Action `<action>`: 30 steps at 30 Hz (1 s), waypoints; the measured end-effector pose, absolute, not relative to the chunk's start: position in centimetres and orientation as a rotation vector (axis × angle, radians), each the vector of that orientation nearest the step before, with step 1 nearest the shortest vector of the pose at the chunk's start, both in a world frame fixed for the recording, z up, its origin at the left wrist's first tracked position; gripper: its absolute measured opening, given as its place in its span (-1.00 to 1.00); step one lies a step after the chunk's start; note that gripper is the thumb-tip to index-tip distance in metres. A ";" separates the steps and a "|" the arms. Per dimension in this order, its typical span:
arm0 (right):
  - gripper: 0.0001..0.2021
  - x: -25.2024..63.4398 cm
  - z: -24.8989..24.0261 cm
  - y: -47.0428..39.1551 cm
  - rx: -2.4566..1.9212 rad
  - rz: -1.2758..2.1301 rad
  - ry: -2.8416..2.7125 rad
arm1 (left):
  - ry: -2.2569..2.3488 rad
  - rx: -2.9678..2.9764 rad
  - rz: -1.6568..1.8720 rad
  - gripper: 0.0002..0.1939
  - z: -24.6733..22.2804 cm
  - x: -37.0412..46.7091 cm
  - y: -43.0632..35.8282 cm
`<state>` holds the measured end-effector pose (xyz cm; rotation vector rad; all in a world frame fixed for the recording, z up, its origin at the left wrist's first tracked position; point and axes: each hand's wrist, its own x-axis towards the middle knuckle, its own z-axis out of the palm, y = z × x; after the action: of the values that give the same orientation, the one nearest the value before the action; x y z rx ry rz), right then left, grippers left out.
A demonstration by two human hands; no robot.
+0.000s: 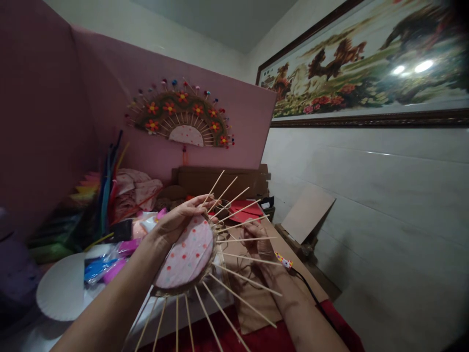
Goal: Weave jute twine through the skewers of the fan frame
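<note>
A half-round piece covered in white cloth with coloured dots (188, 254) is tilted in front of me. Thin wooden sticks (238, 288) fan out from its curved edge, where brown twine runs around their bases. My left hand (186, 215) grips the piece by its upper end, thumb and fingers closed near the first sticks. On the other side, behind several stick ends, my right hand (256, 239) has its fingers curled in a pinch on a strand of twine. Loose twine (249, 276) hangs below that hand; the exact pinch point is partly hidden.
A finished-looking fan with orange flowers (183, 115) hangs on the pink board. A cut paper plate (60, 288) and bagged coloured clay (106, 264) lie left. Red sheets (244, 211) lie behind my hands, and a dotted glue gun with a black cord (284, 260) rests at right.
</note>
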<state>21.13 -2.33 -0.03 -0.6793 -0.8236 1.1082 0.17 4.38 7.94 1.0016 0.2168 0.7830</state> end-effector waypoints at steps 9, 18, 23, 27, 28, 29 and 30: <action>-0.71 21.1 -0.6 -0.6 -0.767 1.022 -0.796 | 0.277 0.819 1.005 -0.58 6.7 -0.9 6.9; -0.73 21.2 -2.0 0.7 -0.964 0.716 -0.880 | 0.244 0.836 1.067 -0.58 6.2 -0.4 6.9; -0.76 21.1 -2.1 0.5 -1.031 0.600 -0.951 | 0.210 0.820 1.071 -0.70 6.4 -0.2 6.7; -0.79 21.2 -1.5 0.1 -1.054 0.525 -0.964 | 0.236 0.842 1.083 -0.72 6.6 -0.2 6.6; -0.81 21.1 -1.4 0.0 -1.060 0.503 -0.972 | 0.236 0.844 1.087 -0.72 6.6 -0.2 6.5; -0.82 21.1 -1.2 -0.1 -1.067 0.478 -0.980 | 0.235 0.845 1.093 -0.72 6.7 -0.2 6.5; -0.83 21.1 -1.1 -0.2 -1.074 0.449 -0.987 | 0.232 0.843 1.099 -0.72 6.7 -0.2 6.5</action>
<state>21.09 -0.16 -1.12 -1.0744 -0.9870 0.4486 -0.21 6.49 6.68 0.8426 0.2324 1.0990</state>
